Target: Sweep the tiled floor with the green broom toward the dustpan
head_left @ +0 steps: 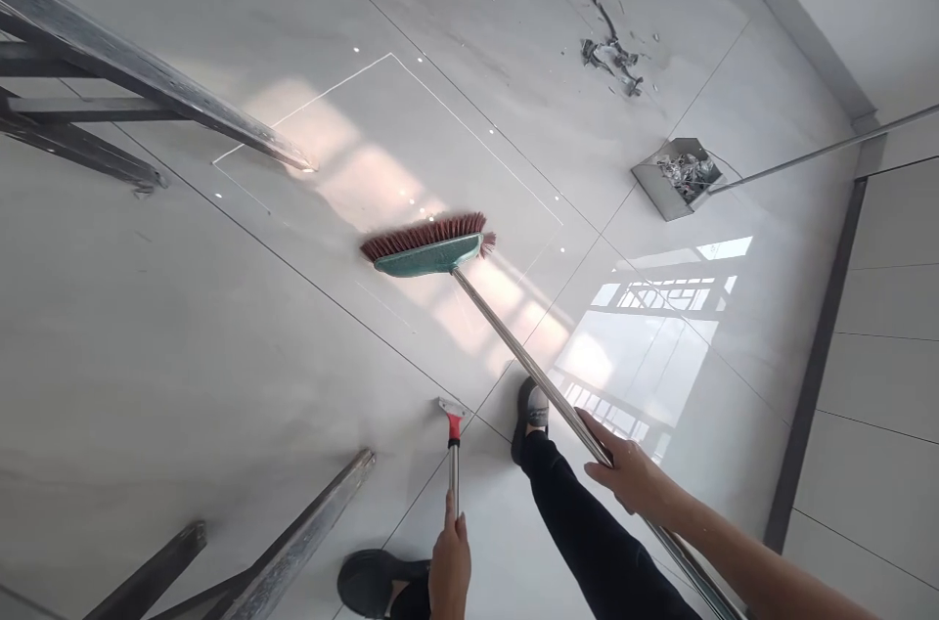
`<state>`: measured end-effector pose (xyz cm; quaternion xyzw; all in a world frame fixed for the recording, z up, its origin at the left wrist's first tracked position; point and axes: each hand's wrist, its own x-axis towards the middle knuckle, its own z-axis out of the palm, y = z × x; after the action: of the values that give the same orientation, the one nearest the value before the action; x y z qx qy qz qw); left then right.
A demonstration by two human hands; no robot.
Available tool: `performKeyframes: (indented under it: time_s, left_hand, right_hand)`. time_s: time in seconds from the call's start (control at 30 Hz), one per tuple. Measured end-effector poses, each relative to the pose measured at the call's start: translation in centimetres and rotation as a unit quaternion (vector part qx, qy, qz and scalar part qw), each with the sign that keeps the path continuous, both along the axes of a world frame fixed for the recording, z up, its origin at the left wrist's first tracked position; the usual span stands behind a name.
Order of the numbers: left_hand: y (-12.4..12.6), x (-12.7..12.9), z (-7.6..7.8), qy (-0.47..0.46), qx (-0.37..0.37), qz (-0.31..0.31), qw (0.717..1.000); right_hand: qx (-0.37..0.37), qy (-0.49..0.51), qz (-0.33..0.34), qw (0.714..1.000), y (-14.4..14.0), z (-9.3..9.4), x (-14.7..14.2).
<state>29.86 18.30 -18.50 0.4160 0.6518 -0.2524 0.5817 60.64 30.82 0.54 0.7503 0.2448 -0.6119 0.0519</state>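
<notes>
My right hand (627, 473) grips the long metal handle of a broom (432, 248) whose green head with reddish bristles rests on the glossy tiled floor ahead of me. My left hand (450, 561) holds a floor scraper (453, 434) with a metal shaft, a red neck and a small blade pointing down at the floor by my feet. A pile of grey debris (612, 58) lies on the tiles far ahead to the right. A metal dustpan (675, 178) with scraps in it sits nearer, its long handle reaching off to the right.
Metal ladder legs (147, 77) cross the upper left, and more legs (293, 542) stand at the lower left. A wall with a dark baseboard (814, 366) runs along the right. My dark shoes (529, 410) and one trouser leg are below.
</notes>
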Motion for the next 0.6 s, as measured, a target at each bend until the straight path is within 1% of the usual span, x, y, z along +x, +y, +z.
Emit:
performKeyframes:
  time_s: [0.07, 0.13, 0.23, 0.27, 0.33, 0.4, 0.47, 0.53, 0.6]
  left_hand:
    - [-0.3, 1.3, -0.5, 0.008, 0.002, 0.04, 0.999]
    - [-1.1, 2.5, -0.5, 0.014, -0.017, 0.1, 0.995]
    - [-2.1, 4.5, -0.3, 0.039, -0.038, 0.189, 0.98]
    - [-1.8, 5.2, -0.4, 0.045, -0.035, 0.214, 0.975]
    - [-0.5, 6.9, -0.8, 0.041, -0.02, 0.255, 0.966]
    - [1.2, 8.8, -1.2, 0.027, -0.006, 0.287, 0.958]
    - [1.9, 10.5, -1.1, 0.023, -0.009, 0.314, 0.949]
    - [0.8, 11.9, -0.6, 0.039, -0.036, 0.335, 0.941]
    - [-1.1, 12.9, 0.0, 0.057, -0.084, 0.345, 0.933]
  right_hand:
    - [0.0, -0.016, 0.01, 1.0, 0.0, -0.7, 0.5]
    - [-0.006, -0.024, 0.015, 1.0, 0.2, -1.1, 1.2]
    - [-0.009, -0.021, 0.026, 0.999, 0.9, -1.2, 2.4]
    - [-0.005, -0.019, 0.031, 0.999, 1.2, -1.2, 2.8]
    - [0.0, -0.021, 0.04, 0.999, 1.5, -1.3, 3.5]
    - [-0.004, -0.024, 0.046, 0.999, 1.6, -1.5, 4.2]
    - [-0.012, -0.027, 0.052, 0.998, 1.6, -1.9, 4.9]
    - [-0.015, -0.026, 0.057, 0.998, 1.6, -2.1, 5.3]
    - [-0.015, -0.025, 0.06, 0.998, 1.6, -2.1, 5.6]
